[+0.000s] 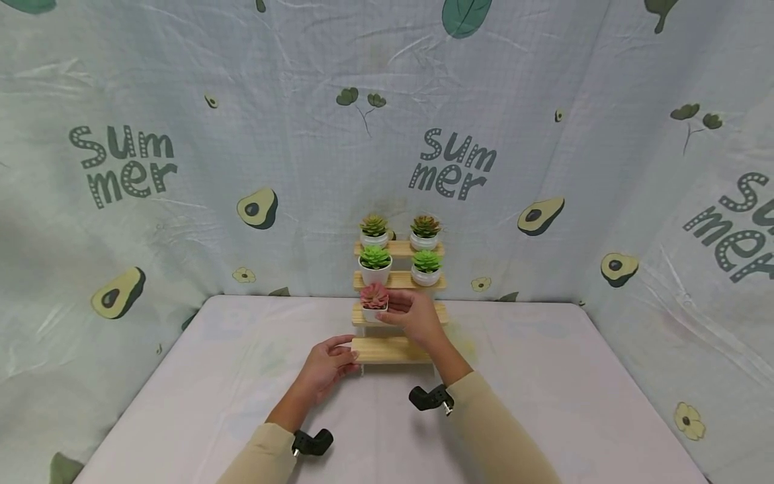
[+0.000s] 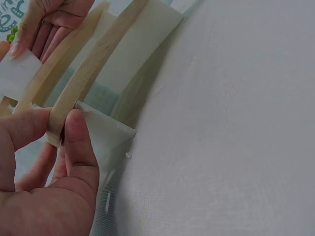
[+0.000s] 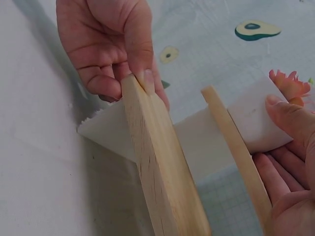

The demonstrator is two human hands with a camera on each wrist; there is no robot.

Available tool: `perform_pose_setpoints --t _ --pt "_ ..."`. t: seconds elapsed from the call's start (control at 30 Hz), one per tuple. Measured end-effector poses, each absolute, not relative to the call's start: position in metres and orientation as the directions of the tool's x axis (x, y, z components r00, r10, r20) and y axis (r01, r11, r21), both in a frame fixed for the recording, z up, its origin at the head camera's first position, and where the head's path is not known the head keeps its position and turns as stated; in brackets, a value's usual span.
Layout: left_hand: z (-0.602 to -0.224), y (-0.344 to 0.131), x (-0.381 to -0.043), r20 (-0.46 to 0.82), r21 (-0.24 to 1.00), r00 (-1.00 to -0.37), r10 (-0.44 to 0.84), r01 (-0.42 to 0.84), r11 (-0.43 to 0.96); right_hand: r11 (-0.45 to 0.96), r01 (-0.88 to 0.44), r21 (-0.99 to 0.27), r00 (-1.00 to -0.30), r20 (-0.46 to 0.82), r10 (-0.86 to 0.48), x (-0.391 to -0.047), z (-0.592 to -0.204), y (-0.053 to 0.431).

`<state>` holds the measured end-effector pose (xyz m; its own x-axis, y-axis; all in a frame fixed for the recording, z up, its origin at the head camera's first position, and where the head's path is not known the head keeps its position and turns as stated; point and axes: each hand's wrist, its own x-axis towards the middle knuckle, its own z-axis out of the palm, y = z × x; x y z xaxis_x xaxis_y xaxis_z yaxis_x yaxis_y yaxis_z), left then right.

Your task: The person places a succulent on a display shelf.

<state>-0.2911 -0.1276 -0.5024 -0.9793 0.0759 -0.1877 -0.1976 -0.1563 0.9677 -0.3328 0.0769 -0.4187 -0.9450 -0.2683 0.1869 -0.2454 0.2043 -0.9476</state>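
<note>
A small tiered stand with wooden shelves (image 1: 390,350) and white side panels (image 2: 106,118) stands at the back middle of the table. My left hand (image 1: 328,368) pinches the left end of its lowest shelf between thumb and fingers. Around a white pot with a pink succulent (image 1: 374,296), my right hand (image 1: 417,318) curls its thumb and fingers. In the right wrist view that white pot (image 3: 256,118) sits against the second shelf from the bottom, at its left end. Green succulents (image 1: 375,257) in white pots occupy both ends of the shelf above it.
On the top shelf are two more potted succulents (image 1: 425,226). A pale cloth covers the table (image 1: 254,376). Behind the stand hangs a printed curtain (image 1: 314,168) with avocados and lettering; it also runs along both sides.
</note>
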Motion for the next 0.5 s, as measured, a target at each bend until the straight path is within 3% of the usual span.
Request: perform_pose_setpoints --t 0.27,0.5 --pt "-0.504 -0.127 -0.292 -0.165 0.972 -0.982 0.095 -0.179 -0.154 0.214 -0.247 -0.945 -0.947 0.188 -0.262 -0.324 -0.411 0.077" --pt "-0.506 -0.131 -0.289 -0.144 0.979 -0.982 0.123 -0.159 -0.125 0.147 -0.239 -0.96 -0.95 0.2 -0.238 -0.334 -0.433 0.084"
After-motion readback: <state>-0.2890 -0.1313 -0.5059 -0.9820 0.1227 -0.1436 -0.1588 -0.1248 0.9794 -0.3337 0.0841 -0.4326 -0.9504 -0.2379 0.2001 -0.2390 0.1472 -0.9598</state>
